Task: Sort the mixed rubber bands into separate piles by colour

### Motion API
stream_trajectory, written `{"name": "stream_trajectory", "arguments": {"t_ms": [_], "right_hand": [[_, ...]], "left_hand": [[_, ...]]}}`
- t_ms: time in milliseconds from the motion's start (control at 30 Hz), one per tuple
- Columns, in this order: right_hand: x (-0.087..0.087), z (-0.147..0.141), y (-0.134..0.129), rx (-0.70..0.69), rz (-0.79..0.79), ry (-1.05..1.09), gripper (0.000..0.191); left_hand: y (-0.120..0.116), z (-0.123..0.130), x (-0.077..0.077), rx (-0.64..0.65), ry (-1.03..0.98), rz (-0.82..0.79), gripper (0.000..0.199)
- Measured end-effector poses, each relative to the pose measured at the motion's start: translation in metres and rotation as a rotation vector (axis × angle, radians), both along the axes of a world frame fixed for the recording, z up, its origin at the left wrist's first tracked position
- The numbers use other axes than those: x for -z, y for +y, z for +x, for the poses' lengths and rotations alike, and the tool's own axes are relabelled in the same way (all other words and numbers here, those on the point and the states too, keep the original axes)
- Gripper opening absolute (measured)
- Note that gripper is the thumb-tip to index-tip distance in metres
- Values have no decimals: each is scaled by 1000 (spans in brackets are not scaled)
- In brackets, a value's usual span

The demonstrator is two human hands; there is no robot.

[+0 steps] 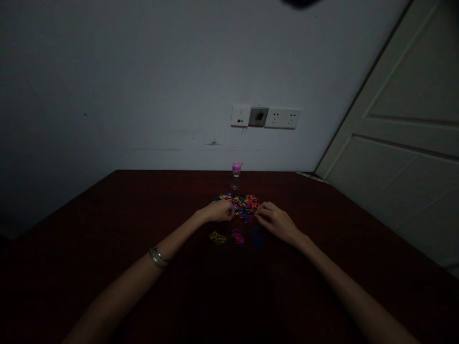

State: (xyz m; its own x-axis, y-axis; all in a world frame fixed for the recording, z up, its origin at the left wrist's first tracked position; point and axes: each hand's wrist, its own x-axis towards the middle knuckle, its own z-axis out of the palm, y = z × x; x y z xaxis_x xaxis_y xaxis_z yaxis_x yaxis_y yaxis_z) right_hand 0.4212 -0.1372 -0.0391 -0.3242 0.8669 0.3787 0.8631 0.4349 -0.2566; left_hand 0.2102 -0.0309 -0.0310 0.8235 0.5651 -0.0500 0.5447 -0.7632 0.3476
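A pile of small multicoloured bands (244,204) lies on the dark red table. My left hand (219,210), with bracelets at the wrist, is at the pile's left edge, its fingers curled closed; what they hold, if anything, is hidden. At the right edge of the pile is my right hand (274,219), fingertips bent together at the bands, too small to tell whether they grip one. Nearer to me lie three small groups in a row: yellow pieces (217,237), pink pieces (238,236) and dark blue pieces (257,240).
Behind the pile a small clear bottle (235,181) with a pink cap stands upright on the table (161,191). Sockets and switches (283,118) are on the wall beyond. A pale panelled door (405,138) is at the right. A flat strip (311,177) lies by the back right edge.
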Motion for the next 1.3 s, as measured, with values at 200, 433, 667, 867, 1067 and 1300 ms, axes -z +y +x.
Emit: {"name": "stream_trajectory", "arguments": {"t_ms": [200, 433, 667, 867, 1067, 1300], "right_hand": [[7, 37, 13, 118, 38, 84, 20], [8, 50, 17, 161, 66, 109, 19], [9, 50, 16, 166, 69, 104, 19], [14, 58, 18, 202, 56, 86, 19], [20, 65, 21, 208, 46, 69, 20], [22, 62, 22, 175, 14, 120, 20]], "left_hand": [[-5, 3, 2, -27, -15, 33, 14], [-8, 10, -1, -4, -59, 96, 15], [-26, 51, -4, 159, -122, -38, 17], [-43, 85, 5, 229, -148, -63, 15], [-37, 89, 18, 190, -272, -187, 18], [0, 64, 19, -63, -490, -275, 29]]}}
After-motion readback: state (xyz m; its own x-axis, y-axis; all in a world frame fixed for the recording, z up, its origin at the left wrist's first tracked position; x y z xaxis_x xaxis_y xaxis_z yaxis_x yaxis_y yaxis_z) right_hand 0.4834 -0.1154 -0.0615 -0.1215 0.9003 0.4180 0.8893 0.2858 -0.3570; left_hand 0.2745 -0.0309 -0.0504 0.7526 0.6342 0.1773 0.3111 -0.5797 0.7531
